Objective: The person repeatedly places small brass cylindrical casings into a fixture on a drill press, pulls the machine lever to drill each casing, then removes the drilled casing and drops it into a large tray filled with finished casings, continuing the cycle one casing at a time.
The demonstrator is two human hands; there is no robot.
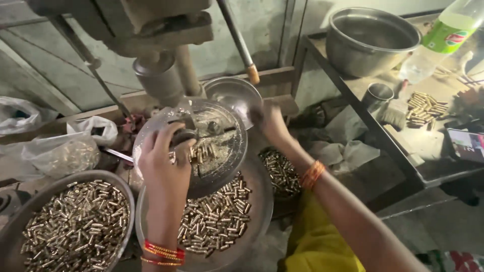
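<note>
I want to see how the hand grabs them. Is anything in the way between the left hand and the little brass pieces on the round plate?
Nothing visible: the left hand rests on the round plate, right beside the brass pieces.

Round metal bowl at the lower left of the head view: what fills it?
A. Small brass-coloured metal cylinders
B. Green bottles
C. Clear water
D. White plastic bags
A. The round metal bowl is heaped with small brass-coloured metal cylinders, the same kind that lie in the wide metal tray under the person's left hand.
</note>
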